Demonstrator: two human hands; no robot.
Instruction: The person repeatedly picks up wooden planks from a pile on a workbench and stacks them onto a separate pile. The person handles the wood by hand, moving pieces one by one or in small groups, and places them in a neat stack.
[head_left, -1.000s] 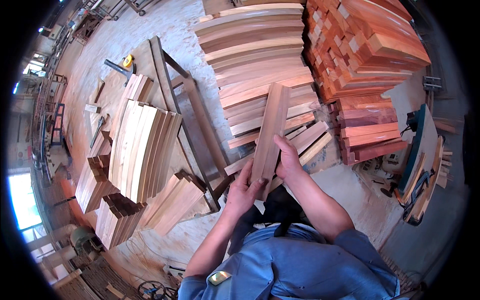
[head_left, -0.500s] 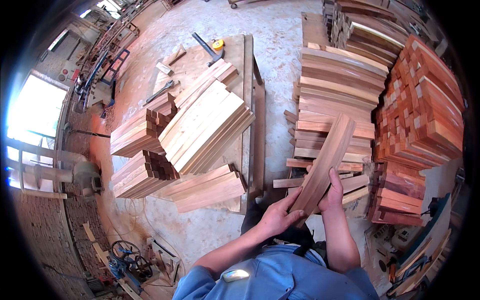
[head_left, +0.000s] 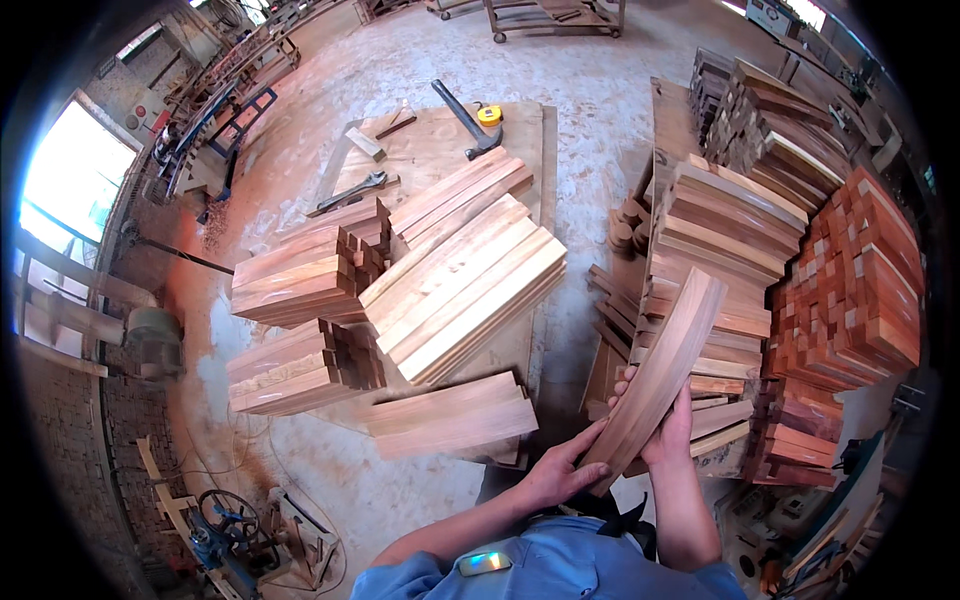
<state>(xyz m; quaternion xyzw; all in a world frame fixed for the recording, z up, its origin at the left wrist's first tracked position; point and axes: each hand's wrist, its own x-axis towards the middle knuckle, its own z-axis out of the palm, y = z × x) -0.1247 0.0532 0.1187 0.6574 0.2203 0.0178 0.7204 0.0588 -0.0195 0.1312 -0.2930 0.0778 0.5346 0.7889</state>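
A brown wooden board (head_left: 668,360) slants up and away in front of my body, held in both hands. My left hand (head_left: 562,472) is closed round its near end, thumb on top. Farther up, my right hand (head_left: 668,432) grips it from the right side and below, with some fingertips showing at the left edge. To the left, a pile of pale boards (head_left: 470,290) lies on the worktable (head_left: 547,160), with a few flat boards (head_left: 455,415) at its near edge. Two bundles of brown pieces, a farther one (head_left: 295,275) and a nearer one (head_left: 285,372), sit left of that pile.
A hammer (head_left: 462,120), a yellow tape measure (head_left: 489,115) and a wrench (head_left: 350,190) lie at the table's far side. On the right stand stacked boards (head_left: 735,225) and a tall reddish wood stack (head_left: 855,285). A machine with a handwheel (head_left: 228,520) stands at lower left.
My view has shifted, so the table and stacks appear lower and more to the right. Both hands still hold the board, at nearly the same slant.
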